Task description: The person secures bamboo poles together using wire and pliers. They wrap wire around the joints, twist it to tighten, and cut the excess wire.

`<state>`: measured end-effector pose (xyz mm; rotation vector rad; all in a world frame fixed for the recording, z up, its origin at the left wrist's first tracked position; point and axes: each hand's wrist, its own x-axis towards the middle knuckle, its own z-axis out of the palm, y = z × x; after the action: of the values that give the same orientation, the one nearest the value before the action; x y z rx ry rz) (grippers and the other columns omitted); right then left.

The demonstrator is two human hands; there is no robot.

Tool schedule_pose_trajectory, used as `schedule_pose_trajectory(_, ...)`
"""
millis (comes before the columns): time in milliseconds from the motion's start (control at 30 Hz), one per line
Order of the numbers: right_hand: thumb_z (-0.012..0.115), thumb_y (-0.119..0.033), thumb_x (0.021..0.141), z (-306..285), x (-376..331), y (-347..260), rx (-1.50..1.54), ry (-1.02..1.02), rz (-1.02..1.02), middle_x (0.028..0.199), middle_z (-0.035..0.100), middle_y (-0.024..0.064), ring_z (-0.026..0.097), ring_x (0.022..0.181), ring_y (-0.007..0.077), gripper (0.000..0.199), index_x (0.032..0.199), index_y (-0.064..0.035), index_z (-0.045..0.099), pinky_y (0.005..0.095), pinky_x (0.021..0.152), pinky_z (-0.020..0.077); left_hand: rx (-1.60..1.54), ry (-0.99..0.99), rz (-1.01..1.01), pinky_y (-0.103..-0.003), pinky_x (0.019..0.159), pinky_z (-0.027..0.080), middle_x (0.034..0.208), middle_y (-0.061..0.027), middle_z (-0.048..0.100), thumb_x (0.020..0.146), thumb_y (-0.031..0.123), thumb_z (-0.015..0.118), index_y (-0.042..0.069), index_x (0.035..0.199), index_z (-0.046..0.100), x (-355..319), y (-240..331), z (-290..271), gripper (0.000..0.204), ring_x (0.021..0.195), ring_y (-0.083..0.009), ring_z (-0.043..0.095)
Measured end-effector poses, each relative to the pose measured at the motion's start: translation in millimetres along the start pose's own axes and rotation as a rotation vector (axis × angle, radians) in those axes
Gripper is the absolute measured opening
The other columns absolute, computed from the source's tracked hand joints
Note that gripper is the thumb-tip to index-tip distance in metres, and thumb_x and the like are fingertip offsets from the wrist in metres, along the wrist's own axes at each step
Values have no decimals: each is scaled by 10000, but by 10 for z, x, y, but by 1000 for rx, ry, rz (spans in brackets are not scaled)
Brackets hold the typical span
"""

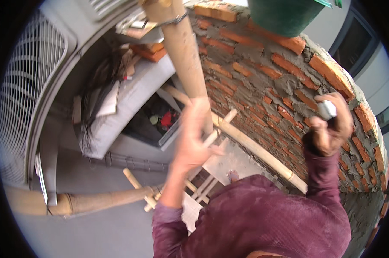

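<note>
My left hand is up beside the upright bamboo pole, smeared by motion. Its thumb stands apart from the raised fingers, and nothing shows in it; whether the fingertips touch the pole I cannot tell. My right hand is raised in front of the brick wall, fingers curled round a small whitish rounded object. Only one end of that object shows, so its kind is unclear. Grey mortar fills the wall's joints and smears over its orange bricks.
A green bucket rests on the wall's top. Bamboo rails and a board lie below me, with another bamboo pole at lower left. Loose bricks and dark wires sit on a ledge near a white grille.
</note>
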<state>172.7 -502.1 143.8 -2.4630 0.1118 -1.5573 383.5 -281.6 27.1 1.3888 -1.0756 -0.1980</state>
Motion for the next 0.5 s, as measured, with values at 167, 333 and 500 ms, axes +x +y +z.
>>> schedule_pose_trajectory(167, 781, -324, 797, 914, -777, -373, 918, -113, 822, 839, 622, -8, 547, 731, 65, 365, 928, -14, 641, 221, 648, 440, -347, -318, -174, -402, 1068, 344, 1369, -216, 474, 795, 740, 525, -25, 1423, 342, -544, -227, 906, 1006, 1287, -307, 448)
schedule_pose_trajectory(333, 728, -224, 854, 1370, -1323, -289, 959, -507, 881, 804, 518, -41, 485, 729, 49, 265, 964, -37, 576, 212, 644, 409, -309, -338, -522, -359, 862, 445, 997, -144, 639, 941, 582, 451, 5, 1241, 569, -1187, -722, 920, 662, 932, -228, 583)
schedule_pose_trajectory(500, 694, -56, 847, 1553, -2087, 486, 888, -996, 954, 807, 555, -19, 512, 743, 63, 174, 990, 4, 614, 246, 677, 441, -27, -230, -547, -369, 914, 464, 1117, -155, 646, 939, 436, 543, 14, 1184, 597, -1582, -1455, 880, 490, 1057, -251, 608)
